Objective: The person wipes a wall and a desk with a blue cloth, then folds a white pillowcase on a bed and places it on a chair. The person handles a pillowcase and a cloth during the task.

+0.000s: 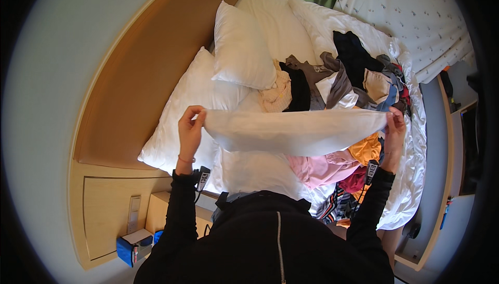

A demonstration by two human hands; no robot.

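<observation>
A white cloth (296,132) is stretched wide between my hands above the bed. My left hand (191,128) pinches its left end between thumb and fingers; my right hand (395,128) grips the other end. Beyond the cloth lie a cream knitted garment (278,91), black garments (354,56) and a grey-brown shirt (312,75). Partly under its lower edge are a pink garment (321,169) and an orange garment (366,149). A striped garment (331,206) lies close to my body.
White pillows (241,50) lean near the brown headboard (156,58) on the left. A white duvet (415,167) runs along the right side of the bed. A patterned curtain (409,15) hangs at the upper right. By the headboard stands a bedside cabinet (158,206) with a blue box (126,251) beside it.
</observation>
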